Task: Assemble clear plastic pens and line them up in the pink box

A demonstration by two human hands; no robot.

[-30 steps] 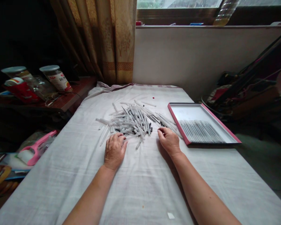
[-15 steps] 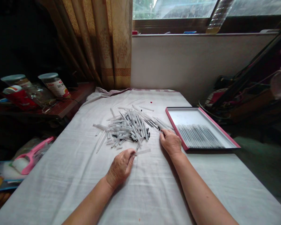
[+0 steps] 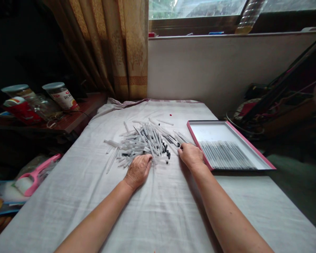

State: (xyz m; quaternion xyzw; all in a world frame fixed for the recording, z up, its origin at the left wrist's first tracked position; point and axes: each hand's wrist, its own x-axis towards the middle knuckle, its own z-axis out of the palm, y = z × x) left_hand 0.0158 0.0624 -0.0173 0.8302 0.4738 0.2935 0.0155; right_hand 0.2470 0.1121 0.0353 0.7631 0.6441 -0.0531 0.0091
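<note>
A heap of translucent pen parts [image 3: 139, 140], mostly barrels and caps, lies loose on a white cloth. Small black plugs [image 3: 169, 154] are scattered along its right side. My left hand [image 3: 139, 169] rests at the heap's near edge with closed fingers; what they pinch, if anything, is hidden among the clear pieces. Thin dark-filled refills [image 3: 171, 140] fan out on the heap's right. Beside their near ends my right hand [image 3: 191, 154] is closed in a pinch, its contents too small to make out. Right of it, a shallow pink-edged box [image 3: 208, 130] holds a row of pens [image 3: 226, 154].
The white cloth [image 3: 160, 211] covers the table. A tiny red piece [image 3: 170, 115] lies toward the back. On the left, jars [image 3: 64, 100] stand on a dark side table, with pink-handled scissors [image 3: 37, 175] below. A curtain [image 3: 131, 52] and wall bound the far side.
My left hand has moved forward to the heap, and the clear tube no longer sticks out plainly from its fingers. A black plug now lies near it. My right hand has barely moved.
</note>
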